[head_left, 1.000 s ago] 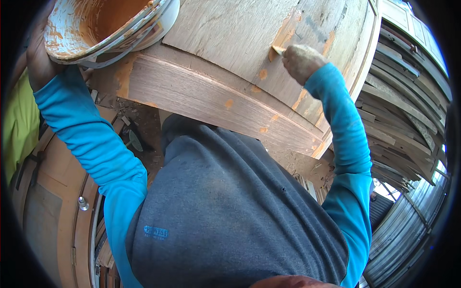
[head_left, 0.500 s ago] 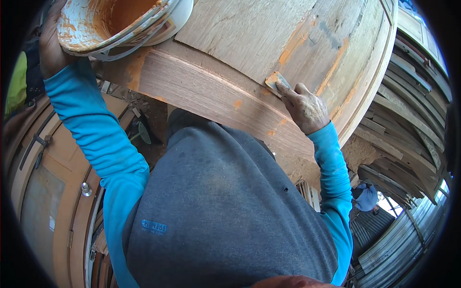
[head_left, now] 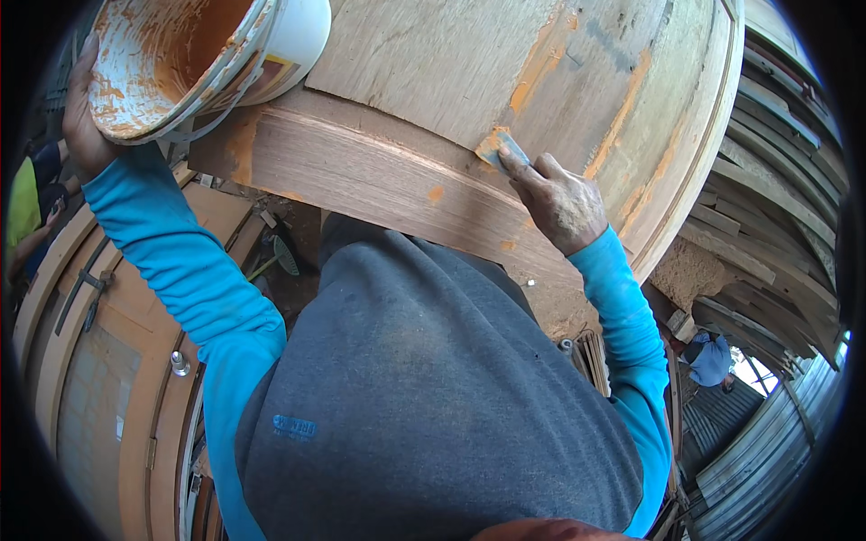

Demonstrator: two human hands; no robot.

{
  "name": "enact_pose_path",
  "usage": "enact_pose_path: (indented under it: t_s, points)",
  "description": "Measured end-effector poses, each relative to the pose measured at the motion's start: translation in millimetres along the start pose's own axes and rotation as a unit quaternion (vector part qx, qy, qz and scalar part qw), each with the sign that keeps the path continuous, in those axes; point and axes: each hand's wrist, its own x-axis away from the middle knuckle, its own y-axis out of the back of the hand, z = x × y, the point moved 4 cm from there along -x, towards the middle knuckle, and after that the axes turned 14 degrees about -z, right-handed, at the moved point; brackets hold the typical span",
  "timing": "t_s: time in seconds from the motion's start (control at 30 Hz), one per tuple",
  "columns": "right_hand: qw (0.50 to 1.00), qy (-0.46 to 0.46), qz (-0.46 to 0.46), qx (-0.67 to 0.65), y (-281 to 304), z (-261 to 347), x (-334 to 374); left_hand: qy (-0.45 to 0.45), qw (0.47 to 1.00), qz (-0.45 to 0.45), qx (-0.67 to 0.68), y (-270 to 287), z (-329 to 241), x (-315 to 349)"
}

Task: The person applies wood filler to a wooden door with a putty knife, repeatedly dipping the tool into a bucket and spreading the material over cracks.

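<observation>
The left hand (head_left: 86,122) is curled against the outer side of a white plastic bucket (head_left: 302,45) near its rim, with the fingers partly hidden at the dark edge of the view. The bucket is tipped over on its side, its mouth turned toward the lower left, its inner wall smeared with orange filler (head_left: 207,41), and a thin bail handle (head_left: 242,104) hangs in a curve around it. It sits at the upper left, by the near left corner of a bare wooden panelled door (head_left: 415,63); whether the door bears its weight is hard to tell. The right hand (head_left: 564,206) pinches a flat, grey-blue putty knife (head_left: 511,147) between thumb and fingers, its orange-coated end at the near border of the door's raised panel. Orange streaks (head_left: 622,113) run along the door's face to the right, and small orange spots (head_left: 436,194) dot its near side. Dust whitens the back of the right hand. At lower left stands a brown door with a glazed pane (head_left: 95,388) and a metal knob (head_left: 179,363). Stacked planks (head_left: 767,207) fill the right side, above corrugated metal sheets (head_left: 762,464). A person in blue (head_left: 710,359) bends near the planks; another, in a yellow-green top (head_left: 25,203), is at far left.
</observation>
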Motion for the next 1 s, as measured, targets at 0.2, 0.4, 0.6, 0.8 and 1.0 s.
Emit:
enact_pose_path:
  t_s: [0.2,0.4,0.6,0.8,1.0]
  points:
    - [1.0,0.01,-0.025,0.003,2,-1,-8,0.005,0.999,-0.03,0.012,-8,-3,12]
    - [0.998,0.002,-0.055,-0.008,-10,-19,-22,0.007,0.999,-0.035,0.008,-15,-7,13]
    - [0.999,-0.032,-0.029,0.012,-4,-33,-21,-0.045,0.999,0.005,-0.003,-2,-1,1]
    - [0.997,-0.019,-0.071,0.015,-5,-47,-37,-0.004,0.999,-0.048,0.013,-20,-6,17]
    - [0.998,-0.056,-0.034,-0.003,3,-42,-33,-0.016,0.999,0.004,0.032,3,2,0]
